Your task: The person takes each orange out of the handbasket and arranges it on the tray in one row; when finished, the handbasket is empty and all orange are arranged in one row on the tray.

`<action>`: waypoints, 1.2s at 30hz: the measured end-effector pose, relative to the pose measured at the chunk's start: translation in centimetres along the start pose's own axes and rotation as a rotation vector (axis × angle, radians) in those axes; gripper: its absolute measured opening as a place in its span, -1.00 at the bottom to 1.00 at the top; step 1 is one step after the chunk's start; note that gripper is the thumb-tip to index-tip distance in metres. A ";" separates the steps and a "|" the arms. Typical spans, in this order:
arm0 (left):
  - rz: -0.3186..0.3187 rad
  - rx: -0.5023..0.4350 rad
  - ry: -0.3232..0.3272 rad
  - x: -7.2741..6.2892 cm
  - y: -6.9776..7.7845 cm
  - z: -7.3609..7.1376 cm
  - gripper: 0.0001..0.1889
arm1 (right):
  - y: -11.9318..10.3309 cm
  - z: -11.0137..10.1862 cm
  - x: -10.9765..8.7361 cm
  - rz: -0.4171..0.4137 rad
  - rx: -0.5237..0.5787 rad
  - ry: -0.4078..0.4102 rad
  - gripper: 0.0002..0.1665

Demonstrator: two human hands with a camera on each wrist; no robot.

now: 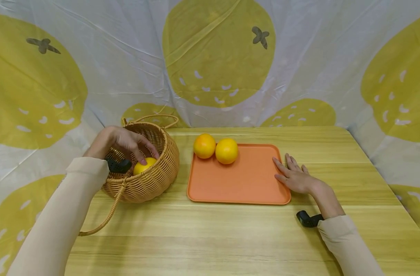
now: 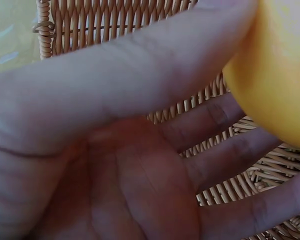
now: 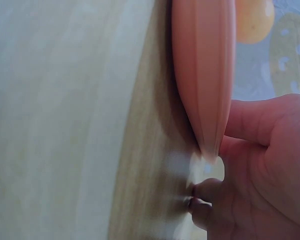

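Note:
My left hand reaches down inside a round wicker basket and grips an orange there. In the left wrist view, the thumb lies on one side of this orange and the other fingers reach round beneath it. At the right end of an orange-coloured tray, my right hand rests with its fingers spread and nearly straight, thumb and forefinger over the rim. The right wrist view has the hand right at the tray's corner. Two more oranges sit side by side at the tray's back left corner.
One basket handle hangs down toward the front of the wooden table; the other handle stands at the back. A white cloth with large yellow fruit prints hangs behind and at both sides. Each wrist wears a black camera.

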State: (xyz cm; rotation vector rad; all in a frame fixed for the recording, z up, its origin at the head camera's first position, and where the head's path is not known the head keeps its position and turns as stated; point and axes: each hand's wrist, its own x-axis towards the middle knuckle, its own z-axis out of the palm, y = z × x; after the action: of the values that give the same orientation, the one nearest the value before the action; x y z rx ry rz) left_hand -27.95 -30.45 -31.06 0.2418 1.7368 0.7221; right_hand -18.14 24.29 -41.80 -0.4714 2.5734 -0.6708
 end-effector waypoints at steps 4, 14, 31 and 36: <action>-0.021 0.019 0.025 0.0 0.1 0.0 -0.48 | 0.0 0.0 0.0 -0.001 0.002 0.001 -0.15; 0.008 0.117 0.067 -0.3 -0.2 0.1 -0.45 | 0.3 0.1 0.0 -0.023 0.025 0.012 -0.13; 0.107 0.117 0.156 -0.7 -0.5 -0.1 -0.32 | -0.1 0.0 0.0 0.003 -0.003 0.000 -0.15; 0.073 0.044 0.123 -0.5 -0.6 0.1 -0.34 | 0.0 0.1 0.1 0.007 -0.006 0.000 -0.15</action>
State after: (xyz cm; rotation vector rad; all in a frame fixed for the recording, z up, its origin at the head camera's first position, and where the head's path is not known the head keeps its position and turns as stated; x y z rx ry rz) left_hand -27.54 -31.12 -31.00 0.2978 1.8705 0.7661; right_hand -18.18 24.24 -41.86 -0.4645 2.5768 -0.6603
